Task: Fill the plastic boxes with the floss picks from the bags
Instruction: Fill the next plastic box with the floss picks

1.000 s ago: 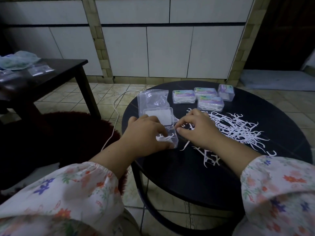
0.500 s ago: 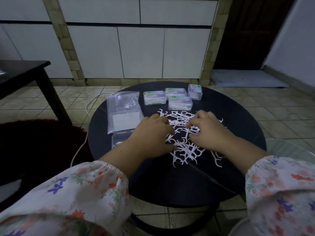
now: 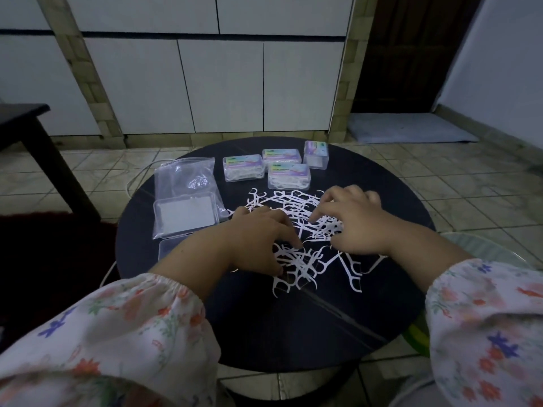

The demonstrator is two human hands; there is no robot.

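Note:
Loose white floss picks (image 3: 296, 230) lie in a heap in the middle of the round black table (image 3: 293, 333). My left hand (image 3: 258, 239) rests palm down on the heap's left side with its fingers spread over the picks. My right hand (image 3: 352, 221) is on the right side, its bent fingers and thumb closing on a bunch of picks. An open clear plastic box (image 3: 186, 215) lies to the left, its lower half (image 3: 168, 247) partly hidden by my left forearm. It lies partly on a clear bag (image 3: 185, 180).
Several closed, filled boxes (image 3: 288, 176) stand at the table's far side. A dark side table (image 3: 29, 118) and a dark red rug (image 3: 44, 259) are at the left. A white cable (image 3: 133, 182) runs over the tiled floor, and a grey mat (image 3: 405, 127) lies by the far wall.
Both hands left the open box at the left and moved right onto the heap of picks. They have since drawn a little closer together over it. The camera view has shifted right.

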